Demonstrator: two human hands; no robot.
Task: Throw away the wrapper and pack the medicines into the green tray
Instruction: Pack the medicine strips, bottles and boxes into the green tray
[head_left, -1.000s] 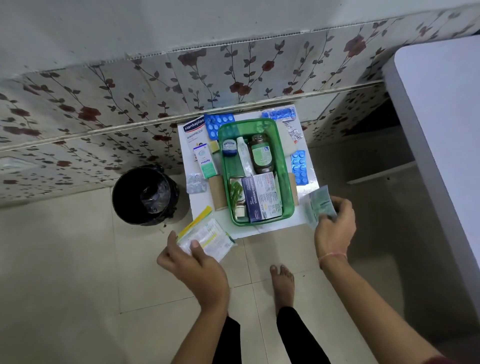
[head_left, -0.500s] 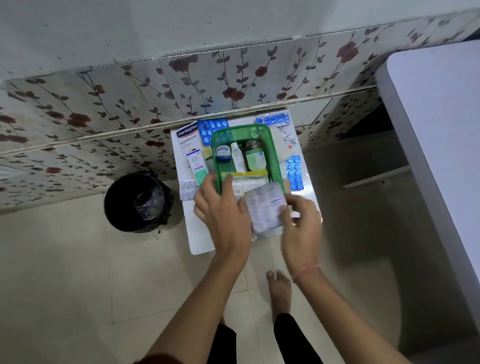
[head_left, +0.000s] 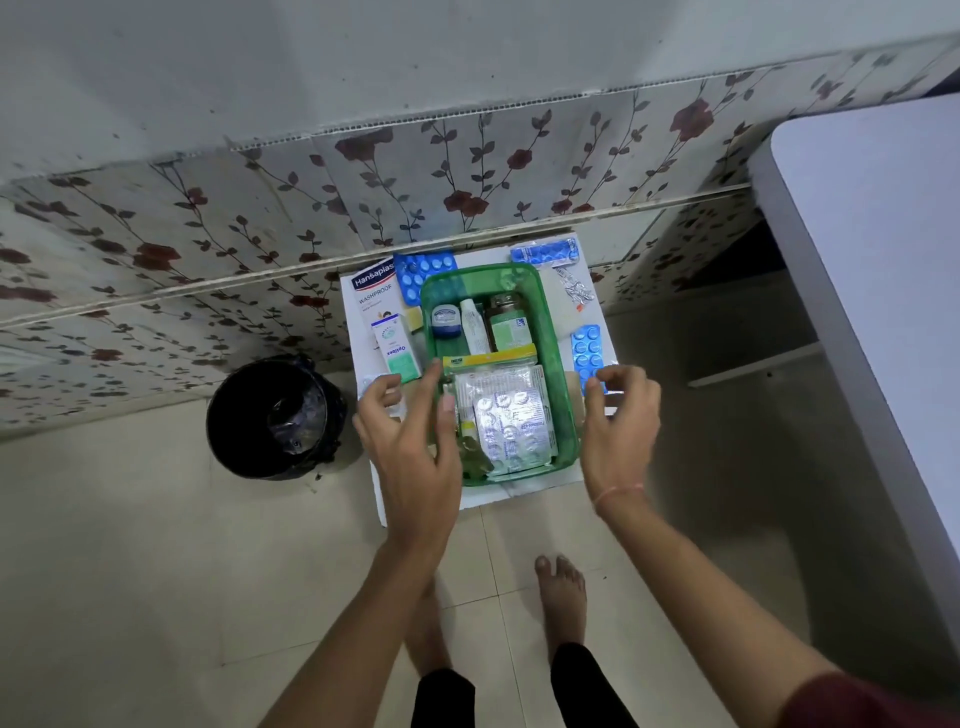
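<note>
The green tray (head_left: 563, 384) stands on a small white table (head_left: 519, 496). In it lie a silver pill strip (head_left: 511, 421) on a yellow-topped clear packet (head_left: 491, 359), a small jar (head_left: 445, 320), a white tube (head_left: 474, 327) and a brown bottle (head_left: 506, 322). My left hand (head_left: 410, 441) hovers over the tray's left rim, fingers apart, holding nothing. My right hand (head_left: 618, 421) is open at the tray's right side, its fingertips by a blue pill strip (head_left: 586, 353). Left of the tray lie a Hansaplast box (head_left: 375, 288) and a small green-white box (head_left: 397, 348).
A black bin (head_left: 270, 415) with a liner stands on the floor left of the table. More blue strips (head_left: 422, 275) (head_left: 545, 253) and a crumpled silver strip (head_left: 575, 291) lie at the table's back. A white surface (head_left: 872, 270) juts in at the right. My bare feet (head_left: 563, 592) stand below.
Both hands carried the yellow-topped packet and the silver strip into the tray, let go of them, and have drawn apart to the tray's sides.
</note>
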